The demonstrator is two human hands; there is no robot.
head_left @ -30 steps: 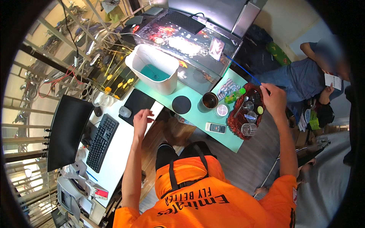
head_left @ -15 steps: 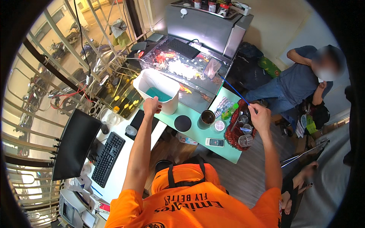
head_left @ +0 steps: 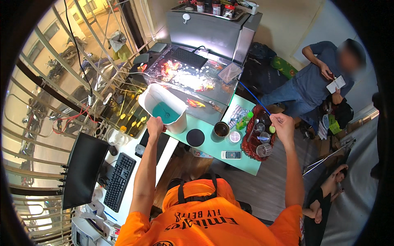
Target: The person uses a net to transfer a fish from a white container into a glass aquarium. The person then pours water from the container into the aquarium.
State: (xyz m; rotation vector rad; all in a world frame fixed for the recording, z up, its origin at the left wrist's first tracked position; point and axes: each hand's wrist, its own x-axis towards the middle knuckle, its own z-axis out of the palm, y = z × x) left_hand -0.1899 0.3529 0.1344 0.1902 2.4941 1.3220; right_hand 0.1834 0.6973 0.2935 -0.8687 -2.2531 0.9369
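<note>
Blue-handled net is pinched near the handle's end by the right hand, mesh held over the fish tank's right side. White bucket with blue-green water is set on the table; near rim is met by the curled left hand, grip can't be told.

I saw both bare forearms stretched forward, well apart, the bare left hand curled, the bare right hand pinched.
</note>
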